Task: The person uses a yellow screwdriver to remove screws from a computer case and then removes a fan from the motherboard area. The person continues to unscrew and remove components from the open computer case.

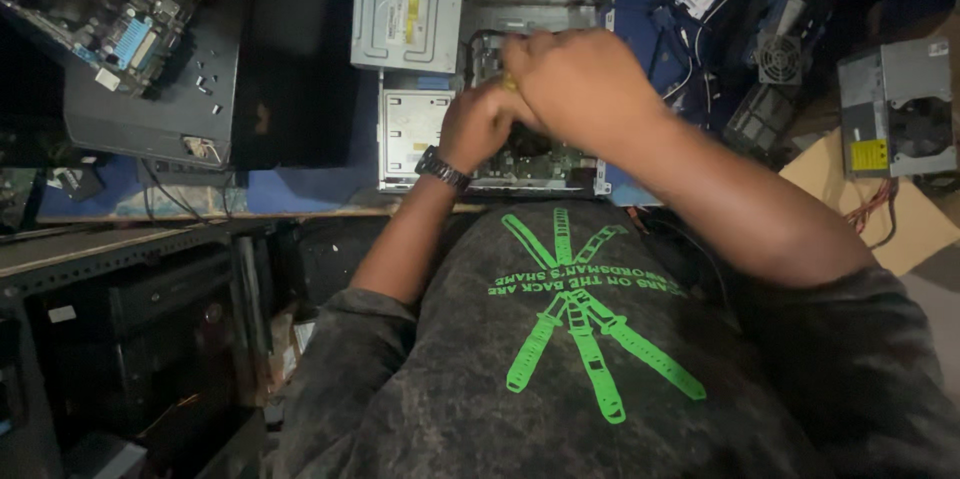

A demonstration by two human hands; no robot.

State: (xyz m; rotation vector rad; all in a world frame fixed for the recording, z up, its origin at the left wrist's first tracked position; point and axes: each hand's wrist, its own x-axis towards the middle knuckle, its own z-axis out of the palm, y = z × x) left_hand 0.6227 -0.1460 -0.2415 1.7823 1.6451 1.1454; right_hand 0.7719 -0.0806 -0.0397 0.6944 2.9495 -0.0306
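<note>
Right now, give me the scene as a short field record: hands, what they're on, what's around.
left hand: over the open computer case, wristwatch on the wrist
right hand: over the case, close against the left hand; small yellow bit shows between them
grip: cannot tell
optical drive: silver, at the case's far left corner
motherboard: loose, far left
power supply: grey, far right

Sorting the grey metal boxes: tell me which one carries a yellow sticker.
The power supply box at the far right, on the cardboard. The silver disc drive near both hands has only a pale label.
</note>
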